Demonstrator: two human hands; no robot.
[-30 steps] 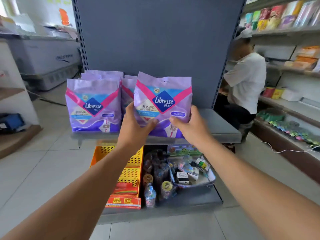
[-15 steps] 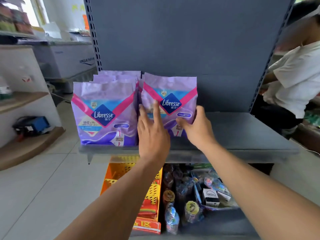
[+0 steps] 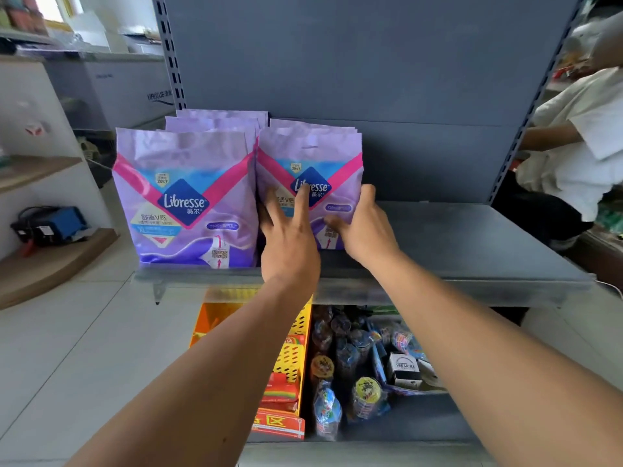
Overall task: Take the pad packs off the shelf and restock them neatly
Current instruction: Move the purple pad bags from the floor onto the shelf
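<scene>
Restocking looks nearly finished: two rows of pad packs are standing on the grey shelf (image 3: 472, 237).

Left hand (image 3: 290, 244), fingers spread, is pressing flat on the front right Libresse pack (image 3: 310, 156); right hand (image 3: 365, 227) is cupping its lower right edge, squaring it beside the left row (image 3: 183, 197).

Two rows of pad packs (image 3: 188, 197) stand side by side on the shelf (image 3: 472, 241).
</scene>
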